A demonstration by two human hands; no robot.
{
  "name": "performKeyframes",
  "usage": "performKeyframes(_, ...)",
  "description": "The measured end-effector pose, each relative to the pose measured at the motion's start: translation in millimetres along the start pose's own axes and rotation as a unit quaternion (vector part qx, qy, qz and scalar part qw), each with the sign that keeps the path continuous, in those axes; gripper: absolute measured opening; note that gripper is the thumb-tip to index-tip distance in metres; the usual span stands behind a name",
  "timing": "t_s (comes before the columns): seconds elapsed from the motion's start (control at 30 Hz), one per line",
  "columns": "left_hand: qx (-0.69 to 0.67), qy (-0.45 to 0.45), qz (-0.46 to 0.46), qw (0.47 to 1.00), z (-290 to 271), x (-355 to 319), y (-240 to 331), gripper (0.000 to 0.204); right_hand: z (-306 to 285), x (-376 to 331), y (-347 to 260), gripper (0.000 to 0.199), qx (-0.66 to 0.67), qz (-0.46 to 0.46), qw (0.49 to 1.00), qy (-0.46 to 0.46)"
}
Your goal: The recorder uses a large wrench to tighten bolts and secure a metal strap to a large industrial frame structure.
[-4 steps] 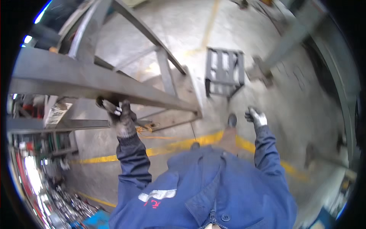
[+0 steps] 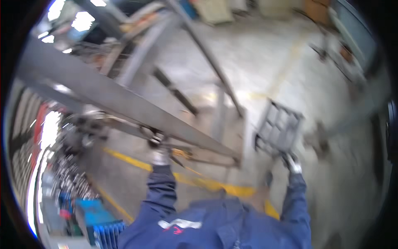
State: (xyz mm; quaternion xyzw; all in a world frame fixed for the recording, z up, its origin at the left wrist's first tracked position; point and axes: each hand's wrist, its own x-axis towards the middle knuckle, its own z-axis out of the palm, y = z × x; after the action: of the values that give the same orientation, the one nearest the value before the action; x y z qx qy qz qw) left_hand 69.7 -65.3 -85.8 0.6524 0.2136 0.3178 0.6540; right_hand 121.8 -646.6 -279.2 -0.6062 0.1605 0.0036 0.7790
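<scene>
Steel beam [image 2: 124,103]: slants from upper left down to centre, part of a welded frame standing on the concrete floor [image 2: 265,62].
Left hand [image 2: 159,155]: gloved, raised under the beam's lower edge; grip too blurred to tell.
Right hand [image 2: 293,163]: gloved, free in the air, just below a grey grid pallet [image 2: 277,128]; closure unclear.
Open room: bare floor right of the frame; yellow floor line [image 2: 199,180] crossing beneath.
</scene>
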Motion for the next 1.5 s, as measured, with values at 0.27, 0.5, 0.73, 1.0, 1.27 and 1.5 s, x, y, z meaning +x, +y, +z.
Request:
performKeyframes(0.27, 0.133, 0.135, 0.105, 0.976, -30, 6, 107, 0.058, 60, 243, 266, 0.069, -0.124, 0.056, 0.991, 0.000)
performKeyframes(0.5, 0.220, 0.211, -0.047, 0.951, -6, -16, 64, 0.038, 97, 301, 260, 0.074, -0.456, 0.165, 0.874, -0.025)
performKeyframes(0.73, 0.230, 0.215, -0.073, 0.946, -15, -22, 67, 0.040, 126, 306, 321, 0.108, -0.452, 0.260, 0.853, -0.025)
performKeyframes(1.0, 0.228, 0.207, 0.024, 0.951, -34, -36, 58, 0.058, 107, 263, 351, 0.070, -0.287, 0.201, 0.928, -0.130)
performKeyframes(1.27, 0.220, 0.227, 0.030, 0.948, -40, -12, 61, 0.098, 207, 161, 345, 0.095, -0.347, 0.259, 0.901, -0.028)
performKeyframes(1.5, 0.186, 0.233, -0.036, 0.954, -60, -18, 43, 0.126, 239, 114, 327, 0.103, -0.382, 0.326, 0.864, 0.022)
